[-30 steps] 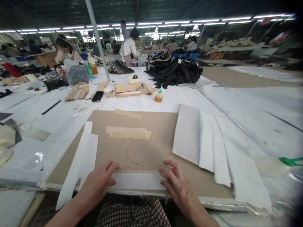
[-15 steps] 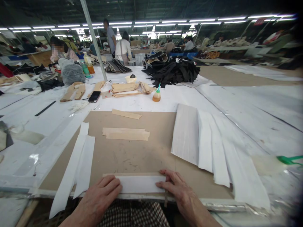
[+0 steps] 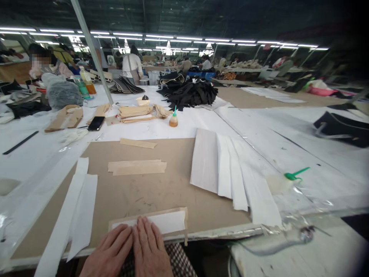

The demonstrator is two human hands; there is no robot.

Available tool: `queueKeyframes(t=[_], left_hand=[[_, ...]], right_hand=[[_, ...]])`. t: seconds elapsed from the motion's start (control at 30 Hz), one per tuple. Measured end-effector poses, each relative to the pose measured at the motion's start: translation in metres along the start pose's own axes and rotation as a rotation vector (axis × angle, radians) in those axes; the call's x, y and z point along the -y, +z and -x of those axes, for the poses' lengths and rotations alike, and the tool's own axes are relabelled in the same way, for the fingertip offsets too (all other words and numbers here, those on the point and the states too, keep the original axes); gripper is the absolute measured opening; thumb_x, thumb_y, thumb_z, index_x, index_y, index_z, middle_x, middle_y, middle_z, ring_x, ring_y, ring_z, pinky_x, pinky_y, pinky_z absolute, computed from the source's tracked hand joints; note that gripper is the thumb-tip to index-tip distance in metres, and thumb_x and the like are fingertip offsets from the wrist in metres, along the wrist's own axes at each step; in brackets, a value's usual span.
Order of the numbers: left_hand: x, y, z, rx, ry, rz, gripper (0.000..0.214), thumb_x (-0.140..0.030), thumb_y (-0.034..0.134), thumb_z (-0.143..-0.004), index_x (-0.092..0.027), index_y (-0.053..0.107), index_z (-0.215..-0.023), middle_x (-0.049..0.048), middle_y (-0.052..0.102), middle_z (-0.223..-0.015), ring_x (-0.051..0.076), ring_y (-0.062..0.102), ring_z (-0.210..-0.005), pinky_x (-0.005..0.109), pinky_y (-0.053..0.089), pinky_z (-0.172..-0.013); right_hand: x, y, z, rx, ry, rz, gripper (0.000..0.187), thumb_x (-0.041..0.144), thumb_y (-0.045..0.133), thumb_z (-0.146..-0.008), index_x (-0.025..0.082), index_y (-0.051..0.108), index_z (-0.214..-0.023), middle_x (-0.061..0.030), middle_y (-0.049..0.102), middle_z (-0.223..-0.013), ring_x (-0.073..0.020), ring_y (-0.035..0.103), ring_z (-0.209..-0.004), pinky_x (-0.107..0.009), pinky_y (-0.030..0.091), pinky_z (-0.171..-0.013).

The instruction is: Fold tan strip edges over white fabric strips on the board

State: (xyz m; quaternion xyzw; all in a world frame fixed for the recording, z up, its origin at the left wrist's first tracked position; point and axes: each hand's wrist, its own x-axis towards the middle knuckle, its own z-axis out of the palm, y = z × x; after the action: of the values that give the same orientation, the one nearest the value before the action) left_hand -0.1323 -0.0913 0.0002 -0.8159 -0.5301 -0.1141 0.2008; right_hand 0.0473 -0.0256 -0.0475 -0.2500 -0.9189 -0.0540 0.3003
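Note:
A white strip (image 3: 170,222) lies on a slightly larger tan strip (image 3: 186,219) along the near edge of the brown board (image 3: 150,192). My left hand (image 3: 111,246) rests on the left part of the white strip, its fingers stretched out. Right beside it, my right hand (image 3: 150,244) lies flat across the strip's middle, fingers extended. Under both hands, part of the strips is hidden. Farther up the board are tan strips (image 3: 138,167) that overlap, and a single tan strip (image 3: 138,143).
White strips (image 3: 82,215) hang over the board's near edge at left. Fanned white sheets (image 3: 204,161) lie at right. Beyond stand a small bottle (image 3: 173,121), a phone (image 3: 96,123), tan pieces (image 3: 134,112) and a black heap (image 3: 196,92). A green-handled tool (image 3: 292,176) lies right.
My right hand has moved left from the strip's right end to beside my left hand. The strip's right end now shows uncovered. The camera view has turned to the right.

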Motion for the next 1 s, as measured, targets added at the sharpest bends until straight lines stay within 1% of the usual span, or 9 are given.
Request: queueKeyframes(t=[0.13,0.23,0.37,0.6,0.73,0.8,0.87,0.93,1.0], left_hand=[[0.000,0.001,0.001,0.002,-0.042,-0.012,0.054,-0.002,0.047,-0.074,-0.022,0.062,-0.122,0.0008,0.072,-0.117,0.021,0.061,-0.110,0.026,0.053,-0.091],[0.001,0.002,0.001,-0.010,-0.046,0.006,0.060,0.000,0.046,-0.070,-0.025,0.062,-0.121,-0.0013,0.072,-0.114,0.020,0.063,-0.108,0.025,0.052,-0.092],[0.002,0.003,-0.001,-0.007,-0.034,0.010,0.062,0.000,0.046,-0.069,-0.026,0.062,-0.122,-0.0026,0.073,-0.115,0.019,0.063,-0.108,0.025,0.051,-0.093],[0.001,-0.002,-0.002,-0.003,-0.050,-0.005,0.065,0.004,0.041,-0.068,-0.025,0.062,-0.123,-0.0022,0.072,-0.117,0.019,0.062,-0.110,0.026,0.049,-0.095],[-0.005,-0.004,-0.008,-0.006,-0.115,0.018,0.062,0.003,0.041,-0.068,-0.025,0.064,-0.119,-0.0004,0.072,-0.113,0.020,0.063,-0.107,0.031,0.048,-0.095],[-0.015,0.000,-0.020,-0.001,-0.138,0.063,0.054,0.001,0.043,-0.072,-0.025,0.065,-0.114,0.0010,0.072,-0.109,0.022,0.063,-0.105,0.034,0.049,-0.095],[-0.031,0.007,-0.040,-0.061,-0.169,0.172,0.046,-0.001,0.042,-0.078,-0.024,0.065,-0.110,0.0035,0.071,-0.106,0.022,0.064,-0.103,0.035,0.051,-0.094],[-0.049,0.015,-0.064,-0.072,-0.170,0.306,0.043,-0.002,0.040,-0.083,-0.021,0.064,-0.113,0.0065,0.070,-0.110,0.021,0.064,-0.106,0.033,0.054,-0.094],[-0.064,0.022,-0.088,-0.021,-0.127,0.379,0.040,-0.005,0.042,-0.088,-0.019,0.063,-0.119,0.0094,0.069,-0.118,0.022,0.063,-0.112,0.035,0.056,-0.096]], right_hand=[[-0.008,0.008,0.017,0.115,0.079,0.017,0.081,0.060,0.060,-0.091,0.010,0.040,-0.152,-0.0223,0.050,-0.148,-0.0441,0.052,-0.131,-0.056,0.051,-0.098],[-0.024,0.005,0.034,0.097,0.177,0.063,0.105,0.077,0.058,-0.082,0.010,0.029,-0.157,-0.0283,0.049,-0.146,-0.0502,0.051,-0.129,-0.062,0.048,-0.095],[-0.048,-0.008,0.045,0.083,0.214,0.143,0.115,0.084,0.052,-0.081,0.002,0.023,-0.157,-0.0312,0.051,-0.143,-0.0457,0.051,-0.130,-0.057,0.044,-0.098],[-0.114,-0.064,0.060,0.131,0.180,0.220,0.086,0.063,0.051,-0.095,0.004,0.032,-0.154,-0.0236,0.047,-0.151,-0.0368,0.046,-0.136,-0.054,0.026,-0.113],[-0.146,-0.090,0.069,0.183,0.172,0.151,0.059,0.046,0.053,-0.101,0.012,0.045,-0.147,-0.0169,0.051,-0.149,-0.0322,0.050,-0.134,-0.050,0.036,-0.110],[-0.153,-0.097,0.068,0.238,0.130,0.038,0.041,0.035,0.056,-0.100,0.020,0.056,-0.138,-0.0104,0.056,-0.145,-0.0287,0.053,-0.130,-0.047,0.042,-0.107],[-0.157,-0.102,0.064,0.290,0.121,-0.052,0.031,0.029,0.059,-0.098,0.026,0.062,-0.128,-0.0061,0.060,-0.141,-0.0276,0.055,-0.127,-0.048,0.045,-0.105],[-0.159,-0.103,0.058,0.323,0.131,-0.086,0.029,0.026,0.062,-0.096,0.029,0.064,-0.125,-0.0043,0.061,-0.138,-0.0279,0.055,-0.125,-0.050,0.046,-0.103],[-0.162,-0.103,0.054,0.341,0.116,-0.091,0.033,0.026,0.063,-0.095,0.031,0.063,-0.128,-0.0032,0.061,-0.138,-0.0282,0.055,-0.124,-0.051,0.045,-0.104]])
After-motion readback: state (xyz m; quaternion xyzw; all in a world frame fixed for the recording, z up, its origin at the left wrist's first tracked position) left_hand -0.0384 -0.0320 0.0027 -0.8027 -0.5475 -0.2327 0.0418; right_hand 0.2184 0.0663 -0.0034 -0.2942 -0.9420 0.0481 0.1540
